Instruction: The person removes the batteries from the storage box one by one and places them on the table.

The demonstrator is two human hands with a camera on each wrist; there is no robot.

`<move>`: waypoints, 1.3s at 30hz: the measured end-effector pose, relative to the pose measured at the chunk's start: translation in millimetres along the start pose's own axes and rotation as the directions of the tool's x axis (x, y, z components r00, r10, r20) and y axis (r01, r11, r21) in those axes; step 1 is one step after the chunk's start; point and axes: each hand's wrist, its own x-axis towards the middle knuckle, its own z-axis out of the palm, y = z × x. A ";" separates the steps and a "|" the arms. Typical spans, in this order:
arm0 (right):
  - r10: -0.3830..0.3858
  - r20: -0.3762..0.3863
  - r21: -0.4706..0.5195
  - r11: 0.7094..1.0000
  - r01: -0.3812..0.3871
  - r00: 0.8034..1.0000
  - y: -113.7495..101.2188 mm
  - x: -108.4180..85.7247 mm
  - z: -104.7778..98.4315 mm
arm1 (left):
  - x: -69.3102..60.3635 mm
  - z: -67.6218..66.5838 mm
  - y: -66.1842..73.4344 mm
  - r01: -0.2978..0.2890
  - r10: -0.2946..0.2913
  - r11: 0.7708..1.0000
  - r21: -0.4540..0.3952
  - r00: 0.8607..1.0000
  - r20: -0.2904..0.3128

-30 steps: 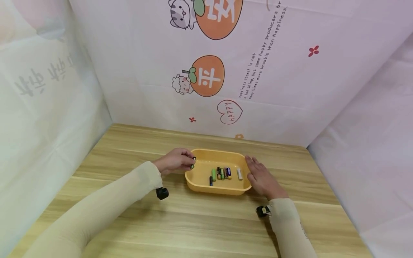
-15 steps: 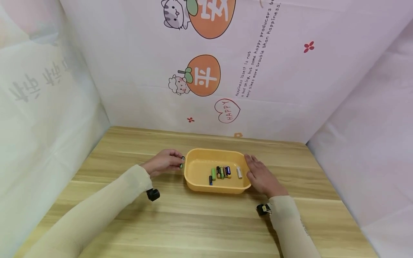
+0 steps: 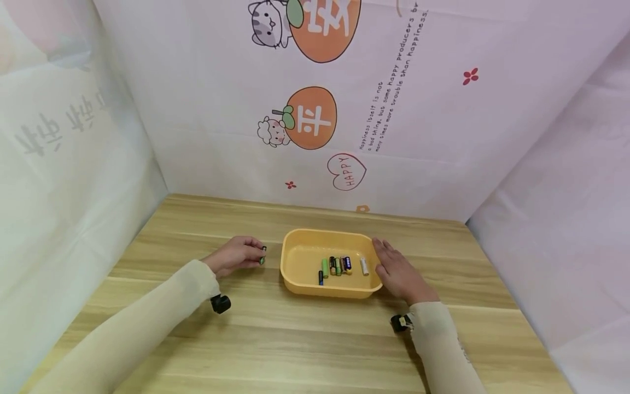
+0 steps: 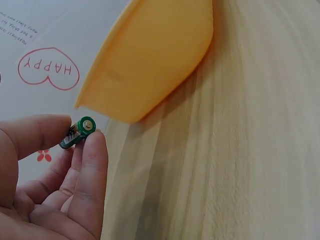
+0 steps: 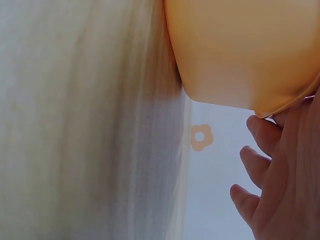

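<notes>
Left of the yellow plastic basin point(image 3: 300, 273), my left hand point(image 3: 236, 255) pinches a small green battery point(image 4: 80, 132) between thumb and fingertips, a little above the table. One metal end of that battery faces the left wrist camera. My right hand point(image 3: 402, 278) rests on the basin's right rim, its fingers fairly straight and some of them off the wall in the right wrist view. Inside the basin several batteries lie on the floor: a light green one point(image 3: 325, 268), a dark blue one point(image 3: 321, 278), a close group with a purple battery point(image 3: 346, 264), and a white one point(image 3: 364, 266).
The basin stands on a wood-grain table point(image 3: 295, 339). A printed white cloth point(image 3: 403, 180) rises behind the table's back edge, and plain pale cloth closes off both sides. A small black camera point(image 3: 220, 303) is strapped at each wrist.
My left hand has moved left from the basin's left rim, out over the table, with the green battery in its fingers. The right hand has stayed on the rim.
</notes>
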 end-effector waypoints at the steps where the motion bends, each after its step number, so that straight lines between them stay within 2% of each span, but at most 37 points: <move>1: 0.001 0.003 0.003 1.000 -0.001 1.000 -0.2 -0.3 0.4 | -0.2 -1.8 -2.1 0.002 -0.002 1.000 0.003 1.000 -0.006; 9: 0.011 0.015 0.003 1.000 -0.011 1.000 -1.8 -0.4 1.6 | -0.3 -13.5 -10.5 0.025 -0.023 0.999 0.047 0.998 -0.058; 19: 0.018 0.009 0.027 0.999 -0.018 1.000 -4.0 -3.6 2.3 | 4.3 -21.1 -16.2 0.055 -0.046 0.994 0.094 0.994 -0.095; 26: 0.024 0.015 0.036 0.999 -0.024 1.000 -4.7 -6.5 5.4 | 6.8 -25.3 -21.1 0.083 -0.061 0.982 0.167 0.989 -0.131; 32: 0.011 -0.003 0.019 1.000 -0.011 1.000 -2.6 -3.9 3.6 | 12.8 -24.4 -17.2 0.095 -0.057 0.967 0.235 0.985 -0.165; 39: 0.011 0.011 0.027 1.000 -0.011 1.000 -4.7 -0.5 -2.3 | 17.6 -20.2 -8.6 0.114 -0.054 0.951 0.287 0.977 -0.207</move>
